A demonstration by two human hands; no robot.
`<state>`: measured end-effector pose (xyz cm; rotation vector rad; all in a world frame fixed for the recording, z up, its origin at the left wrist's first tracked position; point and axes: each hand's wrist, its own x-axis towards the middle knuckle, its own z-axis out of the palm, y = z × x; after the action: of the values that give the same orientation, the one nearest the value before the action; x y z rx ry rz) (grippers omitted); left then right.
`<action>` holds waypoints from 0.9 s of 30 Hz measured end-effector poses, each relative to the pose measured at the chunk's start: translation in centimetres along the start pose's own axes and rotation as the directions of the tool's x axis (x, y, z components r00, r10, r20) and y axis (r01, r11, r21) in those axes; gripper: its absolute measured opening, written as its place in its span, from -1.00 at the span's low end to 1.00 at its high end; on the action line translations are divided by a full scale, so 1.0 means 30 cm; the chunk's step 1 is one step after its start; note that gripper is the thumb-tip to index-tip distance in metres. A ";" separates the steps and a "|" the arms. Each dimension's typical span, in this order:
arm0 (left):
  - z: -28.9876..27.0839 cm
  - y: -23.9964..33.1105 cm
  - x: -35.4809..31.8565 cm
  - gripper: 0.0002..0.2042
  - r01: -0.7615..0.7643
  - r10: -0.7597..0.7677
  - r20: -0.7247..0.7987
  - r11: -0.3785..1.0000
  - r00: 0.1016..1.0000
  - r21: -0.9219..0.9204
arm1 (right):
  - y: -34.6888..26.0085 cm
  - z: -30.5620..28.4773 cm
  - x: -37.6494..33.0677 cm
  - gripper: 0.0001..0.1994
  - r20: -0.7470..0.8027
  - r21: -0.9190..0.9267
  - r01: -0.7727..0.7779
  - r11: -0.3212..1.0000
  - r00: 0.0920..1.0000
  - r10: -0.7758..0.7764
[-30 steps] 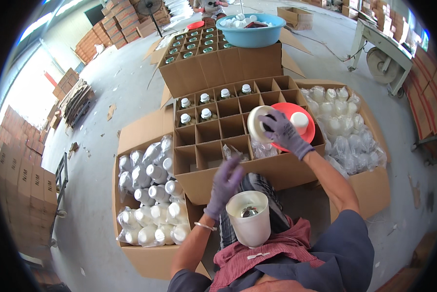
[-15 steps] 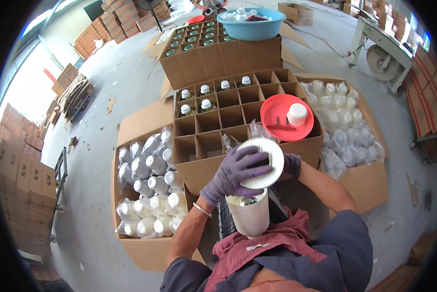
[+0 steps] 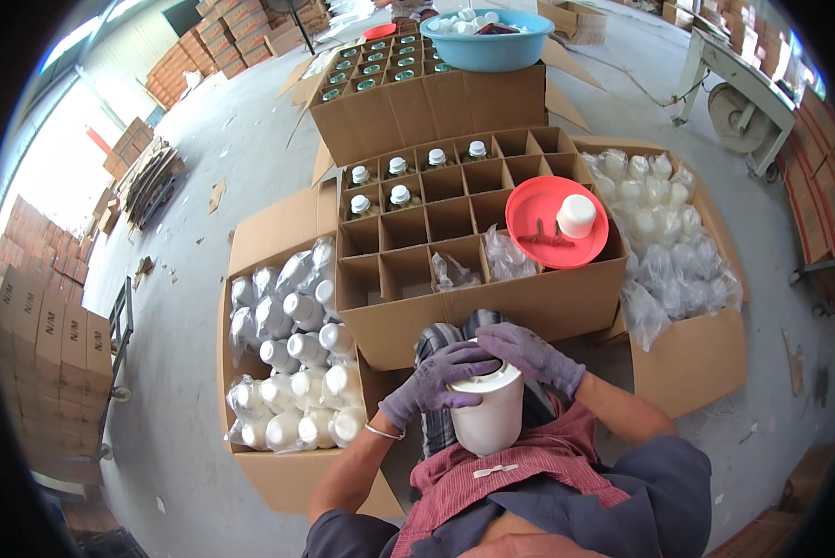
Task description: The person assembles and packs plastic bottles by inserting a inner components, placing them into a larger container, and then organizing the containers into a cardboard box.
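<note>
In the head view, a divided carton (image 3: 492,325) holds six white-capped bottles (image 3: 400,195); the blue basin (image 3: 485,54), small white pieces; the left-side box (image 3: 283,479), bagged white containers (image 3: 308,348). A white pot (image 3: 488,423) stands at the lap, left hand (image 3: 433,379) and right hand (image 3: 534,356) curled over its top, grasping it.

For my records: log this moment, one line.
left purple-gloved hand; right purple-gloved hand; both touching; white cylindrical container: at lap

White lid (image 3: 496,379) — partly hidden beneath hands (image 3: 433,378)
</note>
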<state>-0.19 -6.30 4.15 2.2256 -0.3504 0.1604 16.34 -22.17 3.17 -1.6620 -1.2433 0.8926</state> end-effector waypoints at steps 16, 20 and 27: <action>0.166 0.037 -0.106 -0.49 0.164 -0.470 -0.495 0.825 0.731 -0.541 | 0.082 -0.004 0.065 -0.55 0.341 0.099 0.188 0.977 0.916 -0.211; 0.401 -0.022 -0.145 -0.54 0.166 -0.736 -0.272 0.462 0.620 -0.871 | -0.058 -0.077 -0.228 -0.50 -0.008 -0.160 0.240 0.957 0.970 -0.245; 0.330 0.019 -0.207 -0.71 0.553 -0.745 0.141 0.340 0.652 -0.761 | 0.045 -0.117 -0.490 -0.48 0.109 -0.536 -0.498 0.682 0.760 0.641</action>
<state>-6.34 -13.14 -3.08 1.2967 0.5810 -0.1588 16.32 -37.33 3.99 -2.4887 -1.2002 1.3257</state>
